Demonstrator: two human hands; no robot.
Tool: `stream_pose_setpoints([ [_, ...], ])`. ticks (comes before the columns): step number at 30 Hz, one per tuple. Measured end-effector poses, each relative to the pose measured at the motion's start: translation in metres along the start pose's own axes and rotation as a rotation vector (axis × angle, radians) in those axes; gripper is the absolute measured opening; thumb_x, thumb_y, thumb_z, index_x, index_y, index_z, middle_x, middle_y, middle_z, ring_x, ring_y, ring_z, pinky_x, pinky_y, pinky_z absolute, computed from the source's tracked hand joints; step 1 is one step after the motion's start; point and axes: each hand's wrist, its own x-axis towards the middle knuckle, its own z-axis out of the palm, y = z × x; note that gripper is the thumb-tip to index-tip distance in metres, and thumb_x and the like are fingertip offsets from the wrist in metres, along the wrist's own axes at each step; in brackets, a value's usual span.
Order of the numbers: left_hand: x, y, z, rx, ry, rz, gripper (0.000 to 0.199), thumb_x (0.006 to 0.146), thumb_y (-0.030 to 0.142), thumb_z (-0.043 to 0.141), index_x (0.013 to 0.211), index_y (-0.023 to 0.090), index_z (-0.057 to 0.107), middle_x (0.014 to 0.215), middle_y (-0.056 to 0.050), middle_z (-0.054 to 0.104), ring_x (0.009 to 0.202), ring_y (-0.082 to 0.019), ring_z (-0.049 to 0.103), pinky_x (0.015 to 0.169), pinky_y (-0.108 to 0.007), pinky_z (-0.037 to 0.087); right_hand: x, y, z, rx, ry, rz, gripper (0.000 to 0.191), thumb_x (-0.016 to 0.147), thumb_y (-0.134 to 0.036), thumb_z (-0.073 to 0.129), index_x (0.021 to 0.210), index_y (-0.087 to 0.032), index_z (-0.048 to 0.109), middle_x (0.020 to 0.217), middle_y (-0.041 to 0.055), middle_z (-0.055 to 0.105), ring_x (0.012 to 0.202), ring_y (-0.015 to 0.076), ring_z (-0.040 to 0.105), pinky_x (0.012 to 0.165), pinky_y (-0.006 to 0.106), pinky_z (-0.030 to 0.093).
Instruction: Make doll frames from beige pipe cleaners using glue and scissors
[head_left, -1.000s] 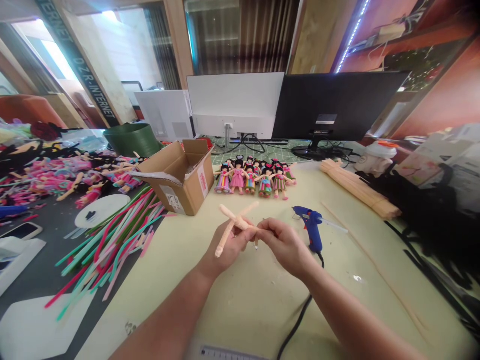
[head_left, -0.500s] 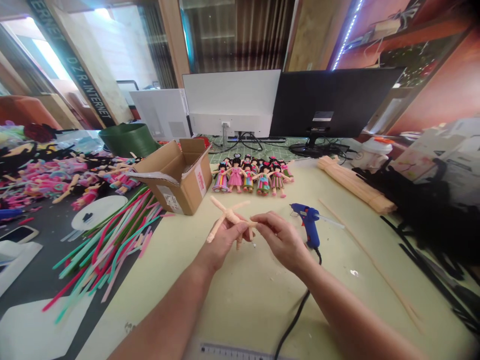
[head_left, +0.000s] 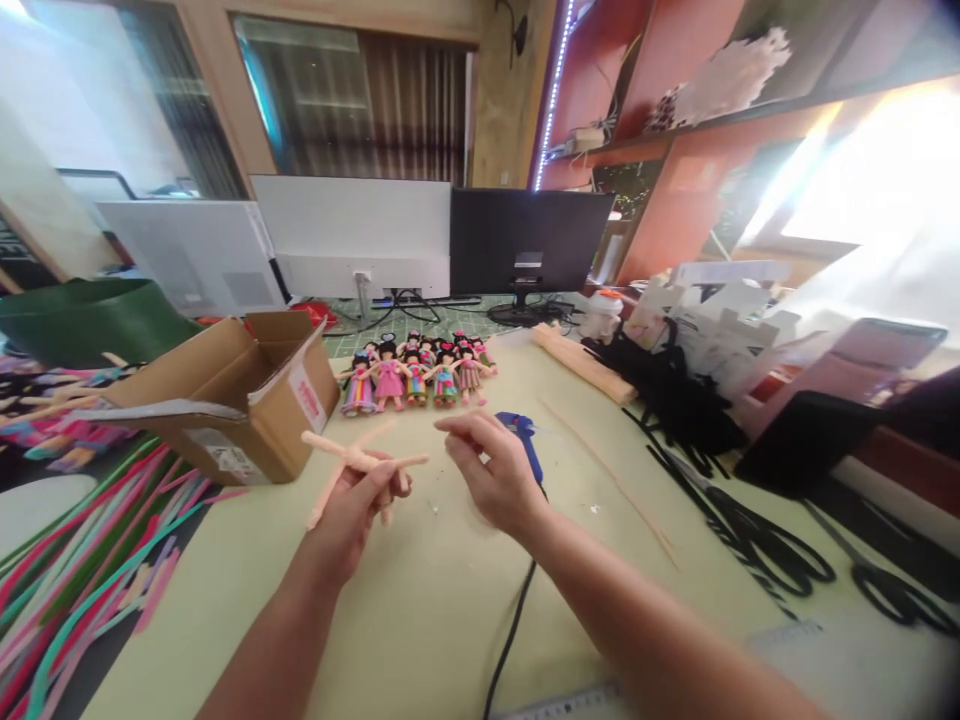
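Note:
My left hand (head_left: 346, 515) is closed round a peach-coloured doll body (head_left: 360, 460) made of wound pipe cleaner, its thin limbs sticking out on several sides. Part of the body is hidden by my fingers and thumb. To the right, apart from the doll body, my right hand (head_left: 491, 470) hovers above the table with fingers bent forward and thumb and forefinger slightly apart; nothing shows between them. Just behind that hand lies a blue glue gun (head_left: 523, 430), partly covered by it, its black cord (head_left: 514, 625) running toward me.
Finished dolls (head_left: 412, 375) stand in rows at the back. An open cardboard box (head_left: 247, 400) is at left, beside coloured pipe cleaners (head_left: 97, 530). Peach pipe cleaners (head_left: 585, 362), black ones (head_left: 667, 400) and scissors (head_left: 772, 545) lie at right. Monitors (head_left: 532, 240) stand behind.
My right hand has let go of the doll body's limb and moved away from it to the right. My left hand still holds the body. The view has turned right.

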Motion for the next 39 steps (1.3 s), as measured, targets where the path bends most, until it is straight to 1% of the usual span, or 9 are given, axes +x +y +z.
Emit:
stream_pose_setpoints([
  [4, -0.002, 0.003, 0.000, -0.026, 0.008, -0.001, 0.025, 0.073, 0.036, 0.069, 0.079, 0.016, 0.055, 0.067, -0.001, 0.062, 0.067, -0.013, 0.057, 0.047, -0.018, 0.038, 0.014, 0.006, -0.042, 0.092, 0.177, 0.112, 0.022, 0.089, -0.029, 0.049, 0.104, -0.021, 0.063, 0.085, 0.0032, 0.063, 0.071, 0.0130, 0.057, 0.063, 0.026, 0.048],
  [9, -0.004, 0.005, 0.002, -0.083, -0.027, 0.027, 0.025, 0.073, 0.036, 0.069, 0.077, 0.016, 0.054, 0.067, -0.002, 0.062, 0.067, -0.013, 0.058, 0.046, -0.018, 0.038, 0.007, 0.050, -0.107, 0.031, 0.436, 0.406, 0.035, 0.082, -0.034, 0.050, 0.111, -0.019, 0.058, 0.087, 0.0026, 0.061, 0.065, 0.0110, 0.056, 0.056, 0.024, 0.047],
  [12, -0.005, 0.004, 0.002, -0.099, -0.050, 0.043, 0.025, 0.075, 0.036, 0.068, 0.078, 0.016, 0.053, 0.067, -0.001, 0.062, 0.066, -0.011, 0.057, 0.045, -0.017, 0.037, -0.006, 0.077, -0.115, -0.005, 0.210, 0.620, 0.042, 0.070, -0.030, 0.060, 0.109, -0.016, 0.061, 0.096, 0.0073, 0.065, 0.071, 0.0134, 0.061, 0.057, 0.025, 0.049],
  [16, -0.007, 0.007, 0.002, -0.118, -0.077, 0.067, 0.024, 0.077, 0.036, 0.065, 0.079, 0.016, 0.051, 0.067, -0.001, 0.062, 0.065, -0.011, 0.057, 0.046, -0.017, 0.037, -0.016, 0.093, -0.087, -0.003, -0.041, 0.707, 0.042, 0.060, -0.030, 0.072, 0.098, -0.014, 0.068, 0.081, 0.0068, 0.070, 0.067, 0.0171, 0.063, 0.056, 0.027, 0.048],
  [22, -0.007, 0.010, -0.001, -0.152, -0.083, 0.107, 0.023, 0.077, 0.035, 0.064, 0.082, 0.016, 0.052, 0.068, -0.001, 0.062, 0.068, -0.012, 0.059, 0.056, -0.020, 0.042, -0.013, 0.110, -0.054, -0.072, -0.115, 0.697, 0.038, 0.068, -0.044, 0.067, 0.092, -0.015, 0.069, 0.078, 0.0044, 0.069, 0.070, 0.0181, 0.061, 0.066, 0.030, 0.047],
  [29, -0.005, 0.008, -0.003, -0.138, -0.106, 0.125, 0.021, 0.080, 0.034, 0.061, 0.082, 0.016, 0.051, 0.070, -0.003, 0.064, 0.069, -0.013, 0.059, 0.061, -0.022, 0.043, -0.025, 0.097, -0.081, -0.297, -0.284, 0.725, 0.033, 0.059, -0.049, 0.073, 0.054, -0.018, 0.061, 0.048, -0.0014, 0.054, 0.046, 0.0126, 0.045, 0.044, 0.025, 0.033],
  [33, -0.007, 0.006, 0.001, -0.130, -0.138, 0.142, 0.017, 0.082, 0.031, 0.060, 0.082, 0.016, 0.051, 0.070, -0.003, 0.064, 0.070, -0.013, 0.059, 0.062, -0.023, 0.044, -0.036, 0.047, -0.080, -0.147, -0.681, 0.488, 0.033, 0.081, -0.045, 0.056, 0.061, -0.019, 0.060, 0.054, -0.0019, 0.053, 0.050, 0.0120, 0.047, 0.046, 0.024, 0.035],
  [36, -0.009, 0.004, 0.007, -0.104, -0.163, 0.146, 0.016, 0.082, 0.031, 0.059, 0.083, 0.015, 0.053, 0.070, -0.003, 0.064, 0.070, -0.014, 0.060, 0.063, -0.025, 0.045, -0.029, 0.008, -0.054, -0.244, -0.471, 0.162, 0.017, 0.086, -0.034, 0.054, 0.088, -0.022, 0.066, 0.082, 0.0034, 0.064, 0.071, 0.0165, 0.057, 0.063, 0.029, 0.045],
  [39, -0.013, 0.004, 0.012, -0.072, -0.172, 0.147, 0.016, 0.082, 0.031, 0.059, 0.082, 0.015, 0.055, 0.070, -0.003, 0.063, 0.068, -0.014, 0.059, 0.056, -0.023, 0.042, -0.017, -0.010, -0.023, -0.359, -0.369, -0.123, 0.033, 0.082, -0.028, 0.063, 0.115, -0.024, 0.060, 0.112, 0.0087, 0.061, 0.102, 0.0242, 0.055, 0.086, 0.039, 0.045],
])
